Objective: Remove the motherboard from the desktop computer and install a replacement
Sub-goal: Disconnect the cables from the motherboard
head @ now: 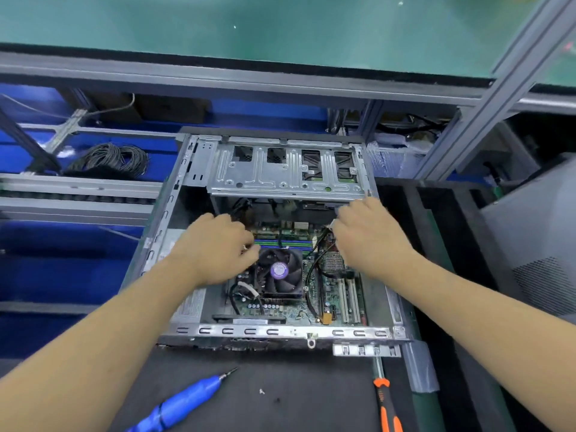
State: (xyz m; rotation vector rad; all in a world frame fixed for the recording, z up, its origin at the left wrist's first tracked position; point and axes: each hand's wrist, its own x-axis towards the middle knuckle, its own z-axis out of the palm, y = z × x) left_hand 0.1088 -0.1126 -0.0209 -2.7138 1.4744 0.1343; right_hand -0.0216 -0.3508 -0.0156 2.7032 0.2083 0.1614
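Motherboard [314, 294]: green, seated in open case [280, 332], black fan [280, 272] at centre, white slots at right. Left hand [215, 247] fingers curled beside fan; grip unclear. Right hand [367, 232] pinches white connector [333, 223].

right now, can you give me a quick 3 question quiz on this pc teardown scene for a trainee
1. True or false: the motherboard is already out of the computer case.
2. Which tool lies on the mat nearer the left hand? A) blue electric screwdriver B) orange and black screwdriver C) pliers
3. Fill in: the fan with the purple label sits between the two ____.

Key:
1. False: it sits inside the case, with cables running over it.
2. A
3. hands: the right hand is at the board's upper right, its fingers around a pale connector.
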